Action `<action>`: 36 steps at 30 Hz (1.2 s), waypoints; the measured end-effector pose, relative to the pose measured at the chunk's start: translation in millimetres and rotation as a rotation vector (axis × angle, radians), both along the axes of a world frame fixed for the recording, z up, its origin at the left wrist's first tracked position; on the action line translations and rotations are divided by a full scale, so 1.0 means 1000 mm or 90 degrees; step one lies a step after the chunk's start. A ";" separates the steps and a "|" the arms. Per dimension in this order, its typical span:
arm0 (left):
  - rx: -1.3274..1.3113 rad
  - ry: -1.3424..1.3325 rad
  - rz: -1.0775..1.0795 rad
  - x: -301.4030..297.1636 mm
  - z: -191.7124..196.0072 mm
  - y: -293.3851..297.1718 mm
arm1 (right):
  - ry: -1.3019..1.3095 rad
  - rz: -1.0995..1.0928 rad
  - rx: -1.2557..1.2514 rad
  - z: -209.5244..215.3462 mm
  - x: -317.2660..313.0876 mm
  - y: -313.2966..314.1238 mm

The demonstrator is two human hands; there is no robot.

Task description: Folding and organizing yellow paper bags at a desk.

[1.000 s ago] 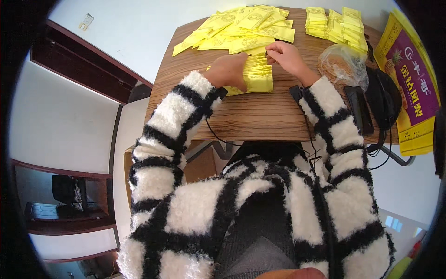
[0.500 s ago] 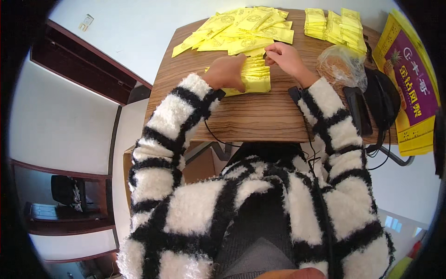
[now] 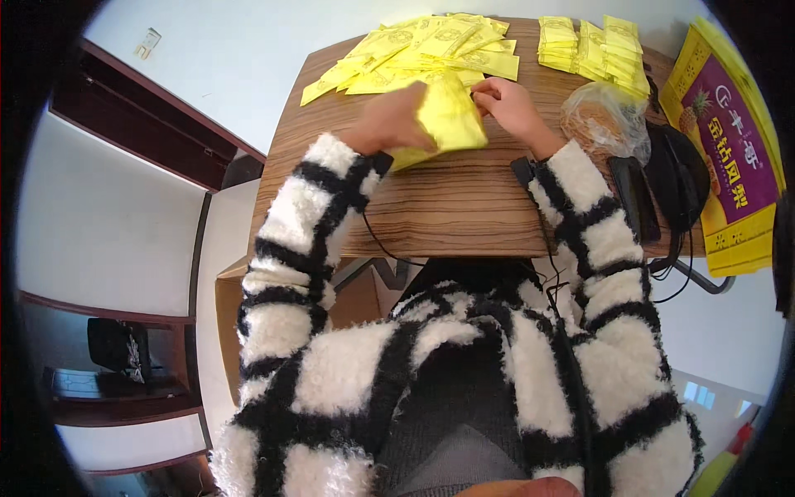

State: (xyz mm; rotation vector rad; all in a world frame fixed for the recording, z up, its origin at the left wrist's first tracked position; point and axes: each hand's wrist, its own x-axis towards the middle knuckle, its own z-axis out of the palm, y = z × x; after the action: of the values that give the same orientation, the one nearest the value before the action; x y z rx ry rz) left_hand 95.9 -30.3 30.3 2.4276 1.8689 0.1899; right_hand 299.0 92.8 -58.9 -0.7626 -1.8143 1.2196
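Hands (image 3: 389, 124) (image 3: 507, 106) on yellow packets (image 3: 451, 116), wooden table (image 3: 447, 207).

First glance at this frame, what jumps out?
Bright yellow packets: a loose heap at the far edge of the wooden table, neat stacks to its right. At the table's middle the left hand holds up a yellow packet, with the right hand at its right edge. A purple and yellow box lies at the far right, beside a clear bag.
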 end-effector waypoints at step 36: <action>-0.395 -1.370 -0.032 -0.033 -0.091 0.054 | 0.102 0.057 -0.125 0.018 -0.077 -0.021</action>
State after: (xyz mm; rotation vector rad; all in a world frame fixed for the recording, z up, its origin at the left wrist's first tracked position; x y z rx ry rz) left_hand 62.9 24.1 -60.7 0.6444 0.5116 1.2235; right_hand 222.5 71.7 -41.2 -0.6760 -1.6293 1.4905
